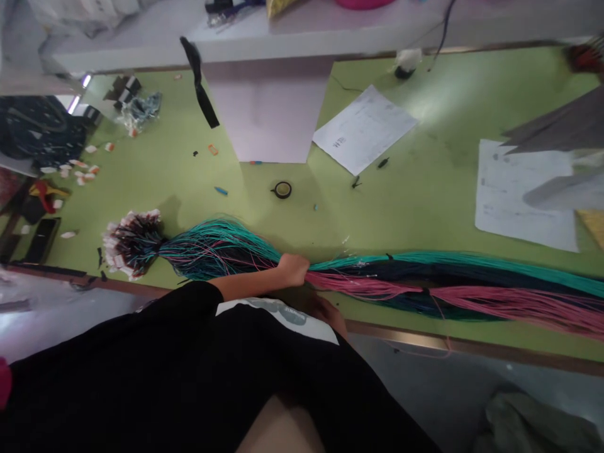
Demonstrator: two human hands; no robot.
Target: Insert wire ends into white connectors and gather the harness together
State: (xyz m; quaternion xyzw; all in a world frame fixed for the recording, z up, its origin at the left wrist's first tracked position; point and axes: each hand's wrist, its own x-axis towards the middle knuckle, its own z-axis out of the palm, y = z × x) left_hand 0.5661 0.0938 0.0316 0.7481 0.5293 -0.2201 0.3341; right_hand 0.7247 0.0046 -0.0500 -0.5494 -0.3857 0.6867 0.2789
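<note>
A long bundle of thin wires [226, 248], teal, black and pink, stretches across the green table. My left hand [293, 269] is closed around the bundle near its middle. To the left, the wires are gathered by a dark tie and end in a cluster of white connectors [132, 242]. Right of my hand the bundle parts into teal wires [453, 259] and pink wires [509, 305], with dark ties on them. Close to the table's front edge, just below the bundle, is my right hand [328, 311]; my shirt and shadow hide most of its fingers.
Behind the bundle lie a roll of tape [283, 189], a blue pen-like piece [221, 190] and a printed sheet [365, 129]. Another sheet [523, 195] is at the right. Loose connectors [85, 176] and a phone [42, 240] lie at the left. A shelf [283, 38] overhangs the back.
</note>
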